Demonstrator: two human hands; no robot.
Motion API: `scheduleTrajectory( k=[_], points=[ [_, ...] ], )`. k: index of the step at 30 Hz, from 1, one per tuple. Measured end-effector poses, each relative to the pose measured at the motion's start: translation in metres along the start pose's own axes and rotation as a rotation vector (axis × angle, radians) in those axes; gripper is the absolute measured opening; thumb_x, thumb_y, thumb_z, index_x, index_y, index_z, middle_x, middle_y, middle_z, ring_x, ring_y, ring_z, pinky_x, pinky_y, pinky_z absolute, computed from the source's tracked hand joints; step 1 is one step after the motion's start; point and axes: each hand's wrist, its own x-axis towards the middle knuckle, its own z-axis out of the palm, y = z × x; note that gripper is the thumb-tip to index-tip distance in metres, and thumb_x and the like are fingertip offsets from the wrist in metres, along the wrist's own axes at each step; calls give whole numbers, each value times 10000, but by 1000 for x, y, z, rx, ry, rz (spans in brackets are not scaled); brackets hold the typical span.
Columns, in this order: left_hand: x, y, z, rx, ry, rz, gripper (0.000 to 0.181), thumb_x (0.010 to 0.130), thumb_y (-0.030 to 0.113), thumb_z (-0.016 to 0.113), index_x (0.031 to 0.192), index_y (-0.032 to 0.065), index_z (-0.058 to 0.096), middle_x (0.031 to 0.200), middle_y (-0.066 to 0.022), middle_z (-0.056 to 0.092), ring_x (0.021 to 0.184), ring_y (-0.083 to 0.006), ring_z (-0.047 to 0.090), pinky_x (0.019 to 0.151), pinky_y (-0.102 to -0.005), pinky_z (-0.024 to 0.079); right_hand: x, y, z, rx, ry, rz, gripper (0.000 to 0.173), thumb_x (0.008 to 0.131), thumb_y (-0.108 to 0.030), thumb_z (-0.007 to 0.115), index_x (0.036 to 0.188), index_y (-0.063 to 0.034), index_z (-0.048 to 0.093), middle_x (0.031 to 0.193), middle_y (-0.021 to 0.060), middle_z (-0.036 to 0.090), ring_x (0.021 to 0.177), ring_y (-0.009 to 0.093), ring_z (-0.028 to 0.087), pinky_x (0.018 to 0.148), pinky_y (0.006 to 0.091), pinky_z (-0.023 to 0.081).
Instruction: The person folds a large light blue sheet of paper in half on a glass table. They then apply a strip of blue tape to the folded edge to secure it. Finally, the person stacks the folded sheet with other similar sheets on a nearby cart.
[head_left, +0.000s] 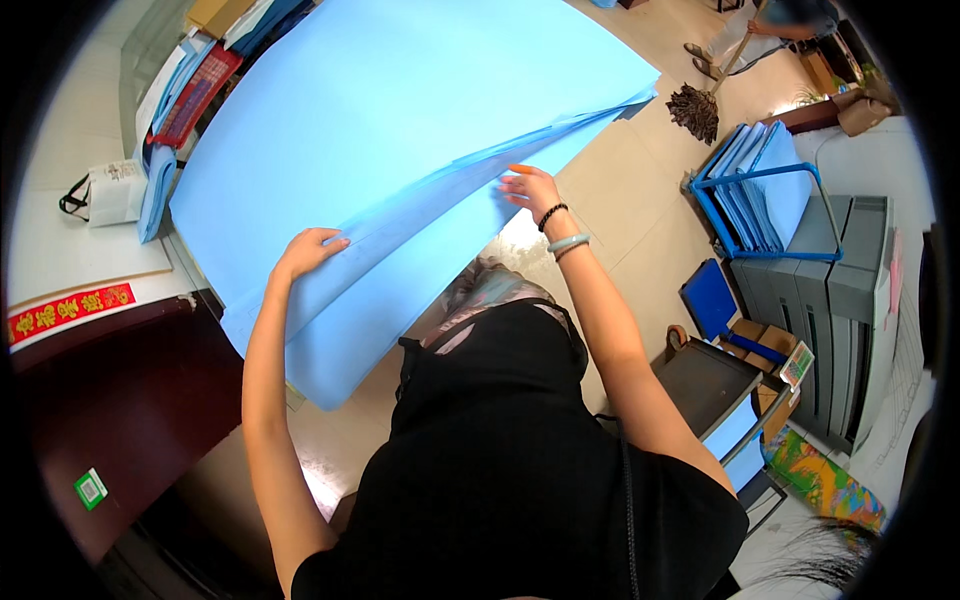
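Note:
Large light-blue paper sheets (420, 97) lie in a broad stack in front of me. Along the near side, a loose flap of blue paper (420, 214) is raised from the sheet below. My left hand (309, 253) grips this flap near its left end, thumb and fingers close together; part of the grip is hidden. Beside the flap's near edge is my right hand (534, 193), its fingers apart and nothing held in them. An orange finger cot (523, 170) covers one fingertip of that hand. Whether the right fingertips touch the paper cannot be told.
A red plastic basket (199, 94) and a white bag (118, 193) stand at left. To the right, a blue metal rack (750, 180) holds folded blue sheets beside a grey machine (817, 300). Nearer is a dark cart (705, 386). A person (795, 19) holds a mop (694, 112).

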Motion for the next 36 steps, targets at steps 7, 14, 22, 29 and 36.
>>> scheduleTrajectory(
  k=[7, 14, 22, 29, 36],
  points=[
    [19, -7, -10, -216, -66, -63, 402, 876, 369, 644, 1097, 39, 703, 989, -108, 717, 910, -218, 656, 846, -339, 495, -8, 77, -37, 243, 53, 209, 377, 895, -29, 462, 1272, -23, 461, 1075, 121, 587, 945, 247, 608, 814, 395, 489],
    [21, -4, -13, -199, -108, -79, 399, 872, 368, 654, 1081, 31, 706, 979, -105, 715, 901, -199, 654, 847, -332, 491, -16, 95, -26, 319, 66, 255, 481, 898, -20, 453, 1374, 18, 394, 1187, 147, 563, 1053, 263, 593, 889, 383, 470],
    [21, -6, -13, -175, -109, -48, 404, 875, 376, 651, 1064, 24, 707, 950, -107, 716, 854, -193, 656, 813, -329, 500, -12, 97, -22, 286, 221, 190, 503, 898, -30, 434, 1395, 5, 364, 1199, 157, 540, 1037, 272, 586, 905, 417, 462],
    [19, -7, -9, -208, -86, -54, 392, 877, 383, 662, 1037, 30, 716, 909, -76, 708, 823, -158, 636, 797, -319, 497, -3, 93, -18, 209, 253, 170, 523, 896, 2, 446, 1404, 2, 324, 1238, 190, 497, 1119, 322, 547, 925, 456, 477],
    [16, -2, -10, -164, -93, -36, 398, 880, 387, 645, 1052, 34, 710, 949, -102, 717, 847, -189, 652, 803, -325, 500, -10, 92, -5, 162, 380, 96, 494, 889, 27, 435, 1371, -4, 336, 1116, 185, 545, 990, 299, 600, 857, 431, 521]
  ],
)
